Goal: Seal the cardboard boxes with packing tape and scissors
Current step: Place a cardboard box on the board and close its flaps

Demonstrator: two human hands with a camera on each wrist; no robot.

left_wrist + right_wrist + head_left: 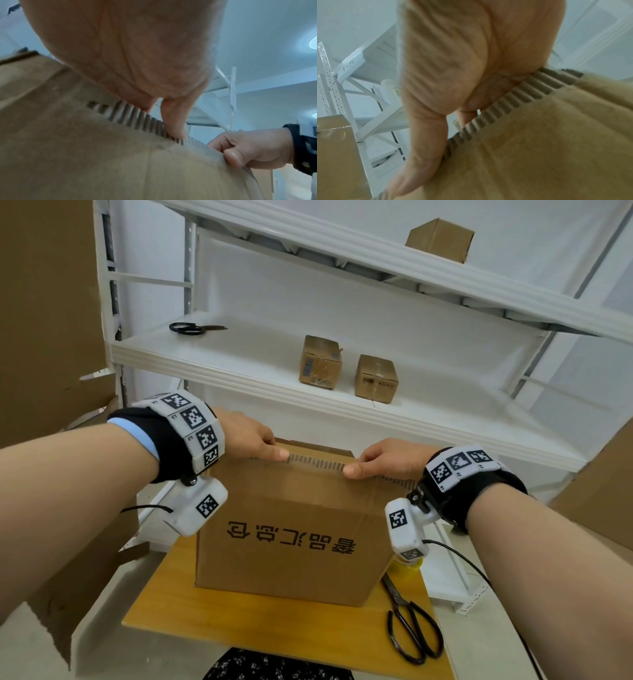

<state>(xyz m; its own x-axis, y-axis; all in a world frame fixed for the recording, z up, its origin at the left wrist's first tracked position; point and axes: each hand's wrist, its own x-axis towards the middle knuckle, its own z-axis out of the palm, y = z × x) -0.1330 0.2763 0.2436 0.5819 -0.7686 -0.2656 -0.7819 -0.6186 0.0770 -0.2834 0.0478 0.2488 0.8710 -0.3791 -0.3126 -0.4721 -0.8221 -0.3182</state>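
Stage: early | left hand (251,436) and right hand (394,462) each pinch the big brown printed cardboard box's (291,553) near flap edge | black scissors (411,625) idle on the wooden surface (274,625) | no tape on it yet

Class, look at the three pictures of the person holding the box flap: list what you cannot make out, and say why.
- Inside of the big box: head view, hidden by its flap and both hands.
- Yellow thing: head view, mostly behind the right wrist camera.
- Labels on the small shelf boxes: too small.
- Both wrist views: blurred, palms block most.

A stockroom or packing area.
White metal shelving (342,392) holds small cardboard boxes (320,361), one upright carries a "1-5" label (348,66), and large cardboard sheets (44,302) lean alongside.
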